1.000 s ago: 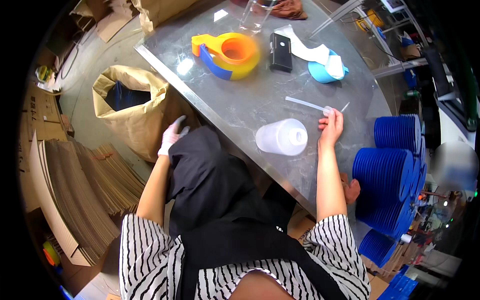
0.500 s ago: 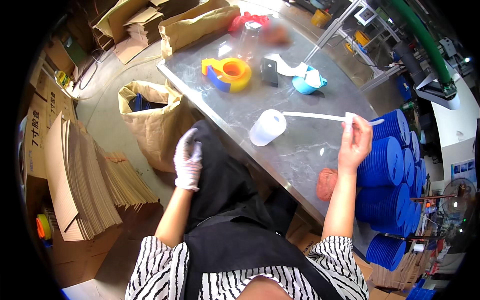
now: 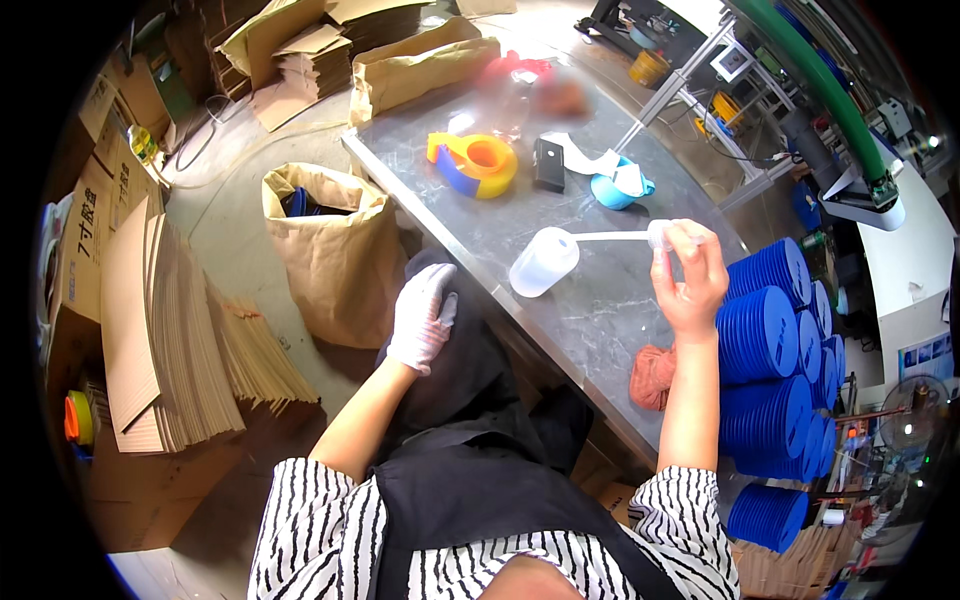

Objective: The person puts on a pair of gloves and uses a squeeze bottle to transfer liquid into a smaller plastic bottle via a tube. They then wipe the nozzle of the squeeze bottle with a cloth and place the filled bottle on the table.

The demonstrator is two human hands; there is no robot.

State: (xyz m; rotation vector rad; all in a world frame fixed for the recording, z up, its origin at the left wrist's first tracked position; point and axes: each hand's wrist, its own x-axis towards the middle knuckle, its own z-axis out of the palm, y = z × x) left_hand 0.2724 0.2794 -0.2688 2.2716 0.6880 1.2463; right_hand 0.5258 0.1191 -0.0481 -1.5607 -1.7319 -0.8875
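Observation:
In my bare right hand (image 3: pixel 690 275), the fingertips pinch the white cap (image 3: pixel 657 235) of a squeeze wash bottle. A thin white dip tube (image 3: pixel 612 237) runs left from the cap to the mouth of the translucent white bottle (image 3: pixel 544 263) on the grey table (image 3: pixel 600 320). How far the tube reaches inside is hidden. My left hand (image 3: pixel 424 318), in a white glove, rests on my black-clothed thigh and holds nothing, thumb apart from the fingers. Beside my right forearm lies a crumpled reddish-brown cloth (image 3: pixel 652 378).
Farther back stand an orange-and-blue tape dispenser (image 3: pixel 480 165), a black box (image 3: pixel 548 164) and a light-blue cup (image 3: pixel 615 188). Stacked blue discs (image 3: pixel 765 335) line the right side. A brown paper bag (image 3: pixel 335 250) and cardboard sheets (image 3: pixel 165 330) occupy the left.
My right hand has moved left with the cap, toward the bottle, and less tube shows between them. My left hand has shifted further onto my thigh. The whole view has shifted slightly.

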